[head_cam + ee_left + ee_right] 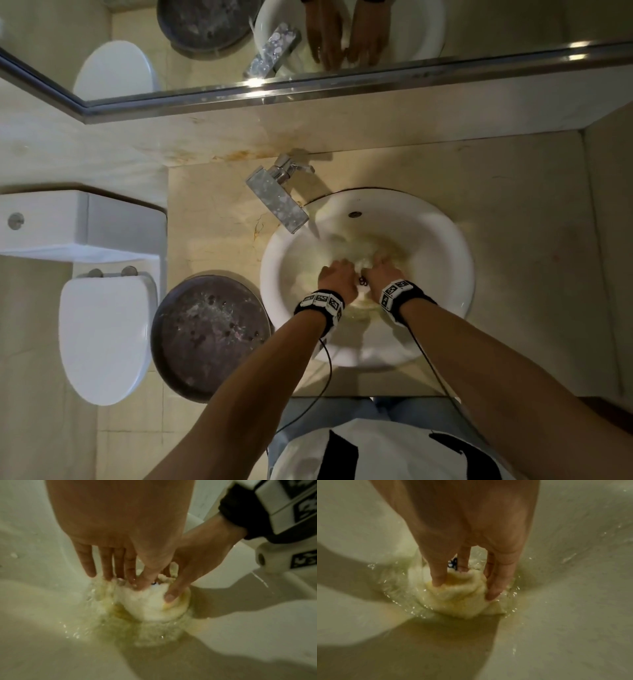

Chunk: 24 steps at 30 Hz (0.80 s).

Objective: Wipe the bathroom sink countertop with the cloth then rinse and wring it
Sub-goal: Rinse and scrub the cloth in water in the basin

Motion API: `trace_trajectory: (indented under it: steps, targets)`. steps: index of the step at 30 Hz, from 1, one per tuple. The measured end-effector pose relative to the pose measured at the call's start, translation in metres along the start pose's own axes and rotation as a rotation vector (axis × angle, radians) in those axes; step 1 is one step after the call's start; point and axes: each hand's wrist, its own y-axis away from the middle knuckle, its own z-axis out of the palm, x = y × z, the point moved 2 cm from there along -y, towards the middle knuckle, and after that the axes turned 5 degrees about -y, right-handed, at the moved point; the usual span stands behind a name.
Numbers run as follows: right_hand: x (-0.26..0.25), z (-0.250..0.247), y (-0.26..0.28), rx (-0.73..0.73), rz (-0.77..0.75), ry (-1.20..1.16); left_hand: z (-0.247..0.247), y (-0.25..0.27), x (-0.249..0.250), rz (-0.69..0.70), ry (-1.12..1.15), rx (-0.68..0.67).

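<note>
A wet, bunched white and pale yellow cloth (363, 265) (149, 601) (458, 599) lies at the bottom of the white sink basin (445, 240) in shallow yellowish water. My left hand (337, 279) (132, 581) grips its left part, fingers reaching down behind it and thumb pressing in front. My right hand (380, 270) (197, 561) (465, 588) pinches the right part between thumb and fingers. The two hands sit close together over the drain. The beige stone countertop (212, 233) surrounds the basin.
A steel faucet (277, 198) reaches over the basin's upper left rim. A dark round bowl (209, 335) holding water sits at the counter's left front edge. A white toilet (106, 335) stands further left. A mirror (496, 27) runs along the back wall.
</note>
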Motion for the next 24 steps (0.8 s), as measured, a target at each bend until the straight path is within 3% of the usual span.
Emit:
trace_trajectory:
  steps: [5,9,13,16,20,22,24]
  targets:
    - [0.011,-0.009,0.003,-0.003,0.013,0.010,0.004,0.000,-0.032,-0.140,0.050,0.012]
    - [0.000,-0.006,0.003,-0.028,-0.084,-0.096,0.002,0.000,-0.029,-0.002,0.158,-0.131]
    - [-0.002,-0.006,0.008,0.054,-0.088,-0.070,-0.007,-0.002,-0.020,0.057,-0.079,-0.171]
    - [0.007,-0.008,0.005,0.083,0.070,-0.086,-0.014,-0.005,-0.023,0.008,-0.193,-0.113]
    - [0.014,-0.006,0.009,0.053,0.111,-0.039,-0.014,-0.001,-0.023,-0.085,-0.035,0.069]
    - [0.014,-0.005,0.009,0.041,0.090,-0.009,-0.009,0.002,-0.017,0.038,0.044,0.105]
    - [0.015,-0.005,0.008,0.047,0.108,-0.033,-0.003,0.003,-0.017,0.164,0.055,0.054]
